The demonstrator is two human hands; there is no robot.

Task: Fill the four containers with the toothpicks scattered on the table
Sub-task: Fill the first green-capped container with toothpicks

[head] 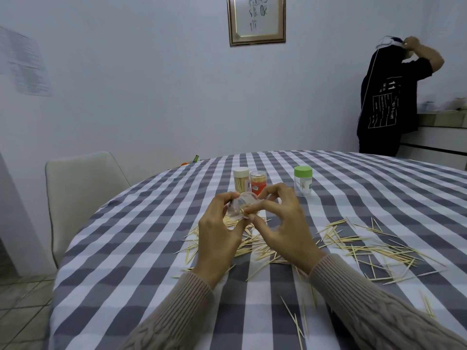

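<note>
while the left hand (219,224) grips a small clear plastic container (240,206) tilted above the grey-and-white checked tablecloth (141,238), the right hand (279,223) pinches a bundle of pale wooden toothpicks (246,211) into its mouth (likely tilted so they slide in). more loose toothpicks (366,246) lie scattered below. three capped jars (257,184) stand behind, out of the way.

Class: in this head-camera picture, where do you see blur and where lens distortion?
Head view: the paper on the wall at far left is smeared; the table edge bows from the wide-angle lens; toothpicks stay crisp; light is dim, bluish, with soft shadows.
</note>
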